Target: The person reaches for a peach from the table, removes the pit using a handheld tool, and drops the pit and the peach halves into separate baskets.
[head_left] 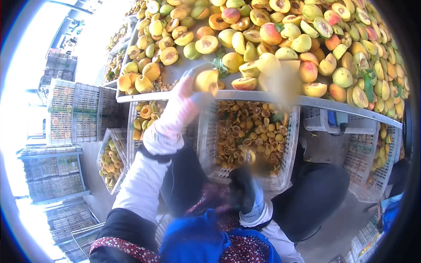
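Note:
My left hand [189, 97], in a pale glove with dark fingertips, is closed on a yellow peach half [206, 82] at the front edge of the fruit table. My right hand [242, 188], in a dark glove, is low in front of my lap with its fingers curled. A small, blurred, yellowish shiny piece [250, 157] shows just above its fingers; I cannot make out what it is. Below the table edge, between the hands, a white plastic crate [291, 162] holds many small brown-yellow pits and scraps [237, 131].
Whole and halved peaches [302, 44] are heaped across the metal table [184, 65], with some green leaves. Crates of fruit [112, 162] stand at left and right below it. Stacked crates [72, 109] line the far left. A blurred smudge covers part of the view right of centre.

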Demonstrator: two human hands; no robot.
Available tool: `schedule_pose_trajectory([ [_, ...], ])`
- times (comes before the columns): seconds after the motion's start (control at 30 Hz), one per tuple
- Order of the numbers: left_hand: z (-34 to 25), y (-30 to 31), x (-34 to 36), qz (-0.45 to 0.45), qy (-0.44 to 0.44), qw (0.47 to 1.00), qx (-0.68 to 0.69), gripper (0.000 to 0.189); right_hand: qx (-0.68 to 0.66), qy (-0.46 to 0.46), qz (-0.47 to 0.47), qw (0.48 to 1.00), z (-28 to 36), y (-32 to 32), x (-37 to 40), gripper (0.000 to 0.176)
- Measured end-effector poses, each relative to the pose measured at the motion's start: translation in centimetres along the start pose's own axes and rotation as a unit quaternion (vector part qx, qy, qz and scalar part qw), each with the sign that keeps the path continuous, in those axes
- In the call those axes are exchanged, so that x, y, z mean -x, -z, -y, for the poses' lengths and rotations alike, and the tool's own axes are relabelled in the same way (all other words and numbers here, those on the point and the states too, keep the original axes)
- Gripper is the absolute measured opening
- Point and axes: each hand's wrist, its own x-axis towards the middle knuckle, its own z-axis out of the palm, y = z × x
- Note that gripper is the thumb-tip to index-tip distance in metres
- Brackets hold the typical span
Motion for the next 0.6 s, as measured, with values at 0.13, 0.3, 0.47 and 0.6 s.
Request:
schedule_pose_trajectory([
  [0.13, 0.0, -3.4, 5.5, 0.052, 0.114, 0.988, 0.092, 0.052, -0.058, 0.016, 0.111, 0.992, 1.5, -0.8, 1.1, 0.036],
  [0.3, 4.6, -6.2, 9.4, -0.016, 0.105, 0.987, 0.123, 0.04, 0.089, 0.091, 0.078, 0.989, 0.4, -0.3, 0.8, 0.034],
  [0.47, 6.2, -8.0, 11.4, -0.079, 0.042, 0.986, 0.141, 0.038, 0.357, 0.426, -0.107, 0.825, -2.6, -0.8, -0.1, 0.023],
  [0.6, 7.2, -9.6, 12.2, -0.138, -0.002, 0.983, 0.125, 0.036, 0.433, 0.409, -0.118, 0.795, -1.8, -0.9, 0.7, 0.023],
])
